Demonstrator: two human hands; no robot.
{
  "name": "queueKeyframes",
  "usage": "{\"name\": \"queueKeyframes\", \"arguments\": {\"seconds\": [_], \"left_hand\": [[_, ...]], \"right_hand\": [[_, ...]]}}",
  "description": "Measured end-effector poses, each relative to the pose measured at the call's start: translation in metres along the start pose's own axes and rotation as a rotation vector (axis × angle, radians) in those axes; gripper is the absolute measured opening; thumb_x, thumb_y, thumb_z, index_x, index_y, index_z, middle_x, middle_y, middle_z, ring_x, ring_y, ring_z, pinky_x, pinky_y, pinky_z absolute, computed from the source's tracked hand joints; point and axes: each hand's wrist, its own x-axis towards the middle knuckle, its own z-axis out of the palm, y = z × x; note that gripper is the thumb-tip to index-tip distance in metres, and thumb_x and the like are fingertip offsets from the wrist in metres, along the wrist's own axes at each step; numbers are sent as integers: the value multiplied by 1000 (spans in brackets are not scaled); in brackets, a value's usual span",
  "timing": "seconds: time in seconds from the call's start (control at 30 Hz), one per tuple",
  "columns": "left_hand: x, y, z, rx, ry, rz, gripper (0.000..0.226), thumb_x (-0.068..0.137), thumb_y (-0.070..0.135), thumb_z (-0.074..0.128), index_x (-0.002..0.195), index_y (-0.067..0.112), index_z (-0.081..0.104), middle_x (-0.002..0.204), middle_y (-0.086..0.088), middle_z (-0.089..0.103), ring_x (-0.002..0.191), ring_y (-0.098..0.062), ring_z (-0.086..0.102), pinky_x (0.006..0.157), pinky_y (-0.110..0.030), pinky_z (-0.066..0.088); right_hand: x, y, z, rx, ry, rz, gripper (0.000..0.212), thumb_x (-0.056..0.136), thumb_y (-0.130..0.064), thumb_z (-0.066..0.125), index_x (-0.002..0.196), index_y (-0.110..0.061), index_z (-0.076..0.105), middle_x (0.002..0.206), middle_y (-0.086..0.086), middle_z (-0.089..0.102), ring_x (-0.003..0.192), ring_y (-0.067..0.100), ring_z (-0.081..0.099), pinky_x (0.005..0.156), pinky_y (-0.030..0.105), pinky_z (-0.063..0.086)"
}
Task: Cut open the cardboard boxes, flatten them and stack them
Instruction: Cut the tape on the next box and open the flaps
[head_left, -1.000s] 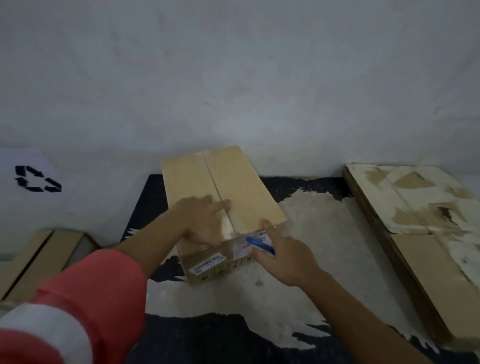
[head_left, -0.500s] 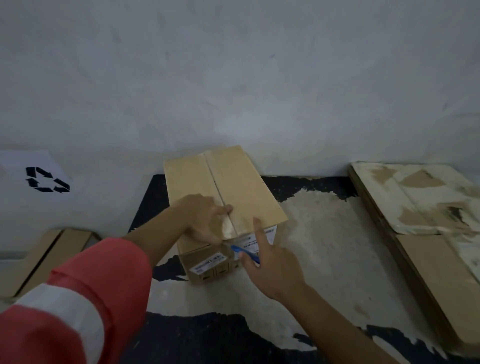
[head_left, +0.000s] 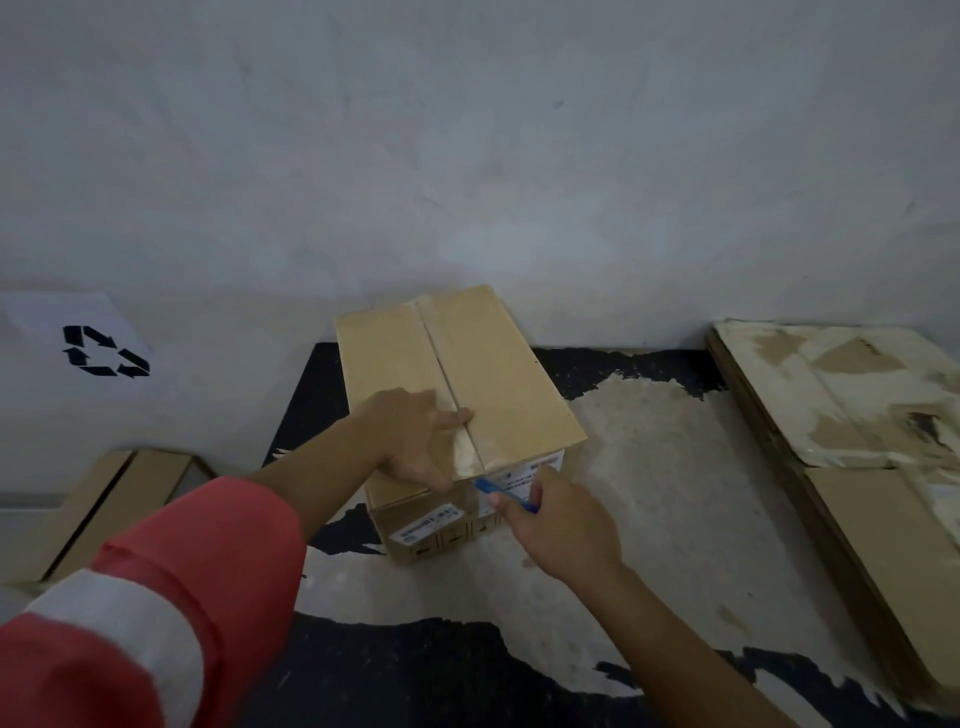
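Note:
A closed brown cardboard box (head_left: 498, 374) stands on the worn black and white floor against the wall, its top seam taped lengthwise and white labels on its near end. My left hand (head_left: 421, 436) rests flat on the near part of the top, fingers reaching the tape seam. My right hand (head_left: 556, 525) grips a blue cutter (head_left: 506, 492) whose tip sits at the near top edge of the box, right where the tape folds over.
A stack of flattened, paint-stained cardboard (head_left: 852, 431) lies at the right along the wall. Another brown box (head_left: 104, 504) sits at the far left. A white sheet with a recycling symbol (head_left: 104, 351) hangs on the wall at left.
My right hand has shifted left with the blue cutter, bringing its tip to the taped seam at the box's near edge. My left hand stays on the box top.

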Motion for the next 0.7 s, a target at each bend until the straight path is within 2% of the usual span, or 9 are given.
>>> {"name": "queueKeyframes", "arguments": {"seconds": [0.2, 0.33, 0.4, 0.47, 0.6, 0.7], "left_hand": [[0, -1, -1, 12, -43, 2, 100, 79, 75, 51, 153, 37, -4, 157, -10, 17, 133, -29, 39, 107, -42, 37], [-1, 0, -4, 13, -41, 2, 100, 79, 74, 52, 153, 37, -3, 156, -10, 20, 131, -30, 40, 106, -41, 38], [-1, 1, -4, 25, -50, 6, 100, 79, 74, 52, 153, 37, -4, 155, -10, 20, 130, -29, 41, 105, -40, 39], [-2, 1, -5, 31, -42, 0, 100, 79, 75, 51, 153, 38, -5, 156, -10, 21, 130, -29, 42, 104, -40, 40], [1, 2, -4, -8, -8, -4, 102, 74, 79, 47, 153, 36, -1, 149, -6, 28, 123, -28, 46, 99, -39, 42], [7, 2, 4, -176, 65, -53, 109, 56, 91, 42, 145, 33, 16, 141, -6, 40, 120, -28, 47, 97, -47, 44]], "right_hand": [[0, 5, -8, -49, 50, 18, 41, 90, -60, 48, 72, -26, 34, 67, -8, 44, 56, 6, 42, 49, 23, 31], [-4, 16, -18, -79, 117, 42, 33, 92, -58, 46, 81, -28, 39, 66, -12, 43, 55, 1, 41, 48, 19, 30], [-1, 31, -30, -112, 154, 84, 33, 93, -57, 44, 86, -25, 40, 68, -10, 46, 57, 3, 44, 51, 19, 33], [4, 52, -44, -124, 187, 102, 37, 92, -57, 47, 81, -22, 41, 67, -6, 48, 56, 7, 46, 53, 21, 35], [17, 96, -51, 201, 303, 103, 35, 90, -44, 59, 74, -16, 43, 64, 1, 46, 56, 13, 43, 55, 24, 36], [38, 114, -32, 353, 239, 247, 22, 93, -28, 59, 86, -11, 46, 72, 4, 49, 60, 15, 45, 56, 27, 38]]}}
